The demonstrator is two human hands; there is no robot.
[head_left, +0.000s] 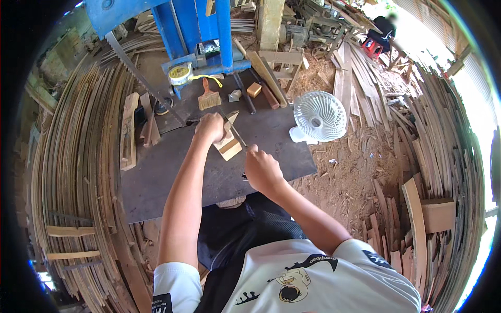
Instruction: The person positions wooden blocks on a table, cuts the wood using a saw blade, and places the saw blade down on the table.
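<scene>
My left hand [211, 127] is closed on a small pale wooden piece [231, 120] with a pointed end, over the dark worktable [182, 177]. Just below it lies a pale wooden block [228, 149] crossed by a darker stripe; whether the two pieces are joined I cannot tell. In a fist, my right hand [262, 168] grips a thin dark rod-shaped tool [239, 136], which slants up and left across the wood toward my left hand. Its handle is hidden in my fingers, so its exact kind does not show.
A toothed saw blade [135, 70] runs down from a blue machine [224, 36] to the table, left of my hands. Farther back lie a tape measure [180, 74], a paintbrush [210, 98] and a small wooden block [254, 89]. A white fan [319, 117] stands right; planks [78, 172] line the sides.
</scene>
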